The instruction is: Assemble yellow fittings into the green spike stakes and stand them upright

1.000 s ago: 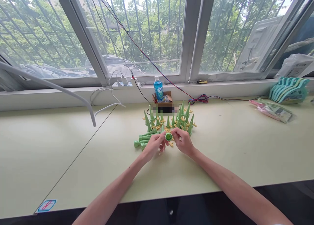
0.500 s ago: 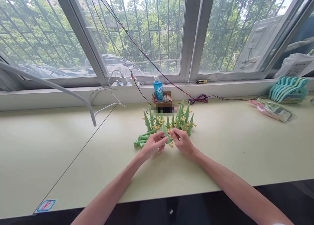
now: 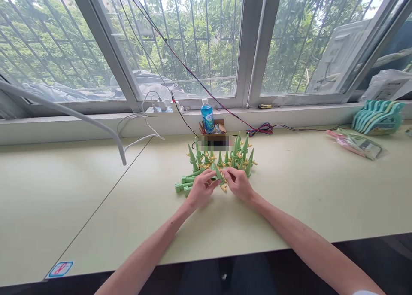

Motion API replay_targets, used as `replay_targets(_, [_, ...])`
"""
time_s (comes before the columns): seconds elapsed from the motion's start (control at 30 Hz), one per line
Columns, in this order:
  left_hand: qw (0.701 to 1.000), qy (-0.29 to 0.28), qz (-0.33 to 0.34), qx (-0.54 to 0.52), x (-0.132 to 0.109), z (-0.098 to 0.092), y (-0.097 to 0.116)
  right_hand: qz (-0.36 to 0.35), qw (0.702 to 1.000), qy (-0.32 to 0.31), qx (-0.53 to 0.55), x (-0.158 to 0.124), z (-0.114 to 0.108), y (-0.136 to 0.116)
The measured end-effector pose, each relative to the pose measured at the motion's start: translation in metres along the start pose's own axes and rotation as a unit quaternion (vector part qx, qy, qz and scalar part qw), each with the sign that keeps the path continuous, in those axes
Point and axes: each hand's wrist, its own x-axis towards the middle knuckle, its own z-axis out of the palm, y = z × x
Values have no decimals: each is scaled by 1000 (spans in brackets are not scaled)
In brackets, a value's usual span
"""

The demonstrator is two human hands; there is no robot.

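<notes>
My left hand [image 3: 201, 190] and my right hand [image 3: 238, 184] meet over a green cone-shaped plastic spike [image 3: 218, 174], both with fingers pinched on it. The spike tilts with its tip pointing away and to the left. Behind it stands a cluster of upright green spikes [image 3: 240, 153] mixed with small yellow pieces [image 3: 224, 187]. Several more green spikes lie flat in a row [image 3: 188, 182] just left of my left hand.
A small cardboard box [image 3: 215, 136] and a blue-labelled water bottle [image 3: 207, 115] stand behind the cluster. A power strip with cables [image 3: 159, 109] sits on the sill. Teal hangers [image 3: 378, 117] and a plastic packet [image 3: 357, 142] lie far right. A white tube [image 3: 80, 117] crosses the left.
The spike in my hands turned from showing its round open end toward me to pointing its tip away. Both hands closed in tighter around it.
</notes>
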Motion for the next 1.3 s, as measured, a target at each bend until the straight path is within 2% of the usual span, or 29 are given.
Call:
replay_targets(0.17, [994,47,-50,-90,1,-2,6,15,998,62,-17,0,0,-1])
replay_targets(0.3, [987,89,-96,-91,2,-4,10,17,997,77,-19,0,0,0])
replay_targets(0.57, [983,26,-134,-121,1,1,2,-7,999,48,-23,-2,1,0])
replay_targets(0.73, [973,0,-159,-166,1,2,6,-12,999,36,-38,-1,1,1])
replay_targets(0.97, [953,-8,-192,-235,1,0,12,-17,998,35,-47,-1,-1,3])
replay_targets(1.3, [944,-35,-230,-233,1,0,10,-36,998,17,-38,-1,-1,2])
